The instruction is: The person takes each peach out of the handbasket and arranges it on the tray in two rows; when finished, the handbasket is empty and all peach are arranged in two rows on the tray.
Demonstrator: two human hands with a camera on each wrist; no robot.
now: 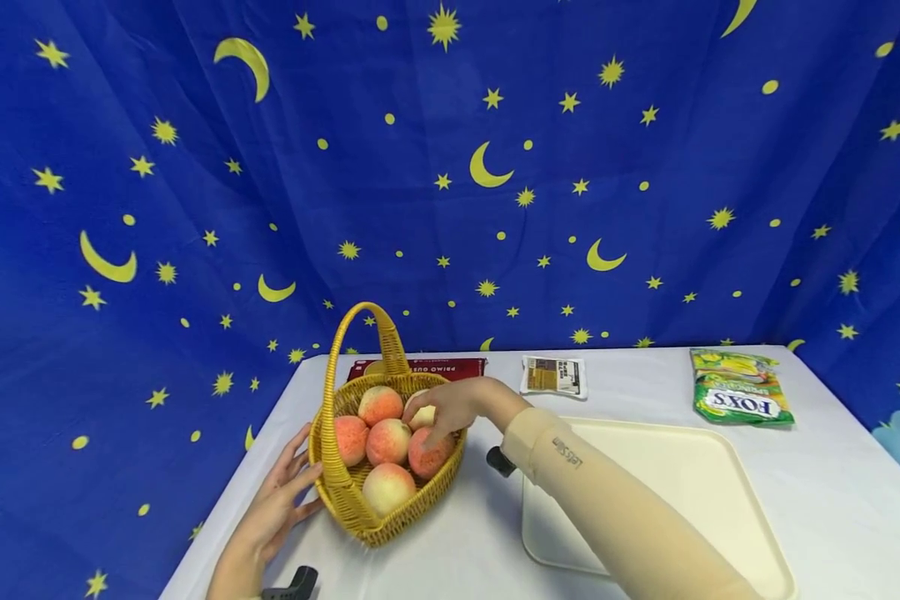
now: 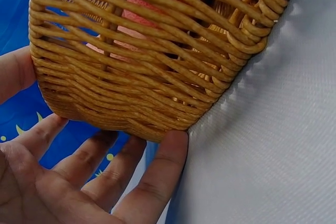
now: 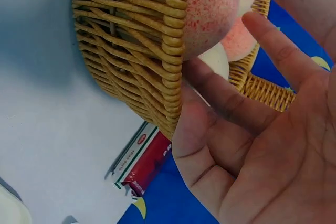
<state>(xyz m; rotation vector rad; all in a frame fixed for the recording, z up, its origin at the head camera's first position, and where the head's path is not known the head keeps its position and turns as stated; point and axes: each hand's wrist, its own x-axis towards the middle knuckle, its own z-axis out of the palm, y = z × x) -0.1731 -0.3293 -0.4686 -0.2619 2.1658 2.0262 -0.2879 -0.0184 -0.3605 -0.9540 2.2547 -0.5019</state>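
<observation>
A yellow wicker basket (image 1: 408, 521) with a tall arched handle stands left of centre, holding several pink-and-cream peaches (image 1: 388, 442). My left hand (image 1: 273, 504) rests its spread fingertips against the basket's left side; in the left wrist view these fingers (image 2: 152, 182) look nearly straight along the woven wall. My right hand (image 1: 453, 408) reaches over the basket's right rim, its fingers among the peaches. It is nearest to the reddish right peach (image 1: 431, 456) and the pale back one (image 1: 423, 414). In the right wrist view its fingers are spread, and some fingertips are hidden.
Behind the basket lies a red packet (image 1: 465, 367). A small white-and-brown packet (image 1: 554, 377) lies at the back middle, and a green FOX'S bag (image 1: 742, 390) at the back right. A cream tray (image 1: 667, 475) is partly under the right forearm. A blue star-patterned curtain (image 1: 450, 208) hangs behind.
</observation>
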